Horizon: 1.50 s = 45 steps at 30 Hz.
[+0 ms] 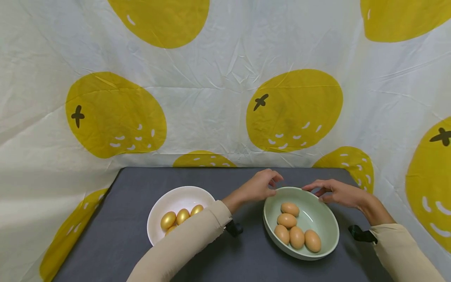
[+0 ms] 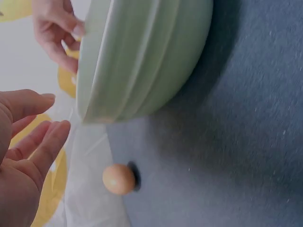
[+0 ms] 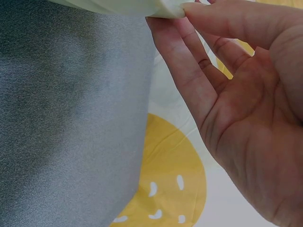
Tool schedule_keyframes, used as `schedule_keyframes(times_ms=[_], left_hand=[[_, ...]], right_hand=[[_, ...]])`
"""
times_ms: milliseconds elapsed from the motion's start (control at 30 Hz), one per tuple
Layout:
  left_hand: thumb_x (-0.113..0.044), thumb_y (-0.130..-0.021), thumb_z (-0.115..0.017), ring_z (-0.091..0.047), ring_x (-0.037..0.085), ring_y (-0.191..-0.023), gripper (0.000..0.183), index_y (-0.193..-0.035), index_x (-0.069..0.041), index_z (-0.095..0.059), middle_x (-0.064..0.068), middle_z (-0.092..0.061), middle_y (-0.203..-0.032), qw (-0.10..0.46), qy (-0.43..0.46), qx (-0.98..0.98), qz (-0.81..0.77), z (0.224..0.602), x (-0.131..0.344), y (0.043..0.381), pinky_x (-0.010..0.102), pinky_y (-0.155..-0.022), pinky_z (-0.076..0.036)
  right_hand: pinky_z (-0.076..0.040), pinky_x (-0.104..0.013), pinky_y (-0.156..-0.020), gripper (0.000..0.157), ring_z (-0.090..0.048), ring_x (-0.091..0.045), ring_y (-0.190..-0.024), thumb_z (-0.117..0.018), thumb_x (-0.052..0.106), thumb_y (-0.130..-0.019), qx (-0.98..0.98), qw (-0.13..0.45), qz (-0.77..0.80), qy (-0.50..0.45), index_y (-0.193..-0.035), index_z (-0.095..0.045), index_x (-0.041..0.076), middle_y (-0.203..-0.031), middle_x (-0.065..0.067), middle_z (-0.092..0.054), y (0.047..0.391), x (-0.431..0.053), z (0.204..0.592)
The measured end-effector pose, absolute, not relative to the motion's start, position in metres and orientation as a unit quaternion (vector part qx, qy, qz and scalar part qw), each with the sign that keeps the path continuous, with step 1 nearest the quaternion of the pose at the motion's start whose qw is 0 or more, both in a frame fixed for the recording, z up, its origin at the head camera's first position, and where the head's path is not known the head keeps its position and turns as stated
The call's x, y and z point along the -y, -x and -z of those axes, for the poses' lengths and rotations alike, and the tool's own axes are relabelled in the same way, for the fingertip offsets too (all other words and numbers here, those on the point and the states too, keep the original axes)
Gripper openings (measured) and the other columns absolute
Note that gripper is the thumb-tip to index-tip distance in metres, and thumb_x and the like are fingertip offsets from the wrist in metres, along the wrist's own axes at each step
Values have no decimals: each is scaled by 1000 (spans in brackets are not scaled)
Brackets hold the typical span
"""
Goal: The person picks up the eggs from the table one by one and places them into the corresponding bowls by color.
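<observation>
A pale green bowl (image 1: 318, 219) holds several brown eggs (image 1: 297, 237) grouped toward its near left side. At its far right edge my right hand (image 1: 340, 193) pinches the rim between thumb and fingers, as the right wrist view shows. Just off the far left rim is my left hand (image 1: 258, 186), its fingers parted and loosely bent, with nothing in them. In the left wrist view a gap separates those fingers from the bowl wall. One more brown egg (image 2: 119, 179) lies on the dark tabletop outside the bowl; the head view does not show it.
A white bowl (image 1: 156, 211) with several golden eggs (image 1: 183, 216) stands to the left, partly covered by my left sleeve. Both stand on a dark grey table (image 1: 123, 219). Behind it hangs a white curtain (image 1: 204, 109) with yellow fruit prints.
</observation>
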<state>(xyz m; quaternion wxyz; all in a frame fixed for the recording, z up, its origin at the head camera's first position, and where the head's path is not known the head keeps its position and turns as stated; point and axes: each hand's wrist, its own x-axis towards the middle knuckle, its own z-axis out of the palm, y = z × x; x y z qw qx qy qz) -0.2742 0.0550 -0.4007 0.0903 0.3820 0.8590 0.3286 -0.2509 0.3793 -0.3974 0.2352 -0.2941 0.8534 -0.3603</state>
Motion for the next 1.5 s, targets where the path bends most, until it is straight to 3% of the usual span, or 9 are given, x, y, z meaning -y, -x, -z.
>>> schedule_keyframes(times_ms=[300, 633, 800, 967, 1100, 1300, 1500], left_hand=[[-10, -93, -72, -63, 25, -117, 44, -136, -9, -60, 7, -60, -135, 82, -356, -862, -350, 404, -53, 296, 20, -89, -52], [-10, -92, -74, -57, 23, -121, 44, -133, -4, -63, 9, -62, -130, 35, -350, -882, -315, 411, -56, 318, 27, -102, -46], [-10, -93, -71, -53, 22, -127, 43, -134, -7, -63, 9, -61, -133, 24, -330, -896, -297, 416, -56, 324, 31, -108, -43], [-7, -94, -67, -50, 25, -131, 45, -138, -6, -60, 11, -57, -138, 30, -332, -898, -287, 425, -53, 330, 35, -112, -39], [-8, -91, -72, -47, 26, -137, 53, -142, -5, -56, 11, -55, -144, 48, -341, -905, -251, 434, -51, 336, 35, -116, -35], [-10, -91, -73, -50, 25, -136, 58, -146, -7, -54, 8, -55, -146, 105, -324, -912, -228, 444, -50, 339, 34, -114, -39], [-9, -92, -72, -51, 23, -134, 56, -146, -9, -54, 7, -55, -146, 101, -328, -913, -220, 447, -51, 341, 33, -112, -40]], right_hand=[[-54, -27, -92, 49, -64, -25, -117, -64, 6, -97, -849, 231, 365, 303, -145, -55, 6, -143, -21, -55, 248, -379, 394], [-54, -29, -92, 49, -64, -26, -116, -64, 5, -97, -853, 227, 361, 300, -145, -55, 7, -143, -19, -56, 250, -379, 395], [-55, -29, -92, 49, -64, -27, -116, -64, 5, -97, -851, 226, 361, 306, -145, -55, 6, -142, -20, -56, 250, -378, 395], [-55, -30, -92, 49, -64, -29, -116, -65, 6, -97, -853, 225, 358, 306, -145, -55, 6, -143, -20, -56, 250, -377, 394], [-55, -30, -92, 49, -63, -32, -118, -64, 6, -97, -853, 233, 360, 299, -145, -55, 6, -144, -21, -54, 250, -376, 394], [-55, -30, -92, 49, -63, -32, -118, -65, 6, -97, -854, 234, 360, 294, -145, -55, 6, -144, -21, -54, 249, -376, 393], [-55, -30, -92, 49, -62, -35, -118, -65, 6, -97, -854, 236, 363, 287, -145, -55, 6, -145, -20, -54, 248, -376, 391]])
